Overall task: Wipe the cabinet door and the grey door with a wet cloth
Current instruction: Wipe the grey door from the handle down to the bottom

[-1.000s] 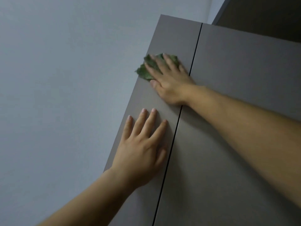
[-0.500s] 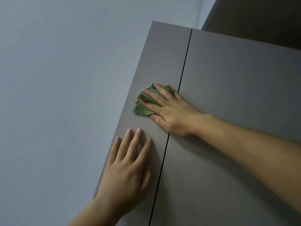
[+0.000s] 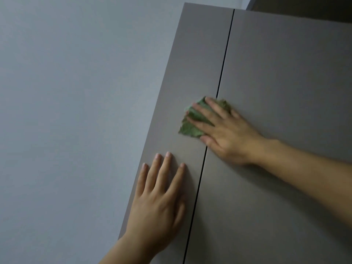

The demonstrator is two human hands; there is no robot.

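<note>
1. Pressing a crumpled green cloth (image 3: 191, 125) against a cabinet front, the right hand (image 3: 226, 134) has its fingers straight and spread over the cloth, not curled round it.
2. The left hand (image 3: 158, 202) lies flat on the narrow left door (image 3: 190, 69) with fingers straight and slightly fanned. It holds nothing and sits below the cloth, apart from it.
3. The cloth lies across the dark gap (image 3: 225, 52) between the left door and the wider right door (image 3: 285, 82), with most of it on the left door. A pale wall (image 3: 76, 92) fills the view to the left.
4. Likely risks:
   - The cloth is only pinned under flat fingers, so a fast stroke could let it slide out and drop.
   - An edge of the cloth could catch in the gap as it crosses.
   - Bunched up, the cloth covers a small patch, so strips of the doors may be missed.
   - Hard pressure beside the gap might shift a door, though the left hand seems placed to brace it.
5. The cloth's long axis runs on a slant, from a lower corner on the left door up towards the right door, and that lower corner points to the wall side. The left door is tall and narrow, with its long axis following the gap, which leans rightward towards the top in this view.
</note>
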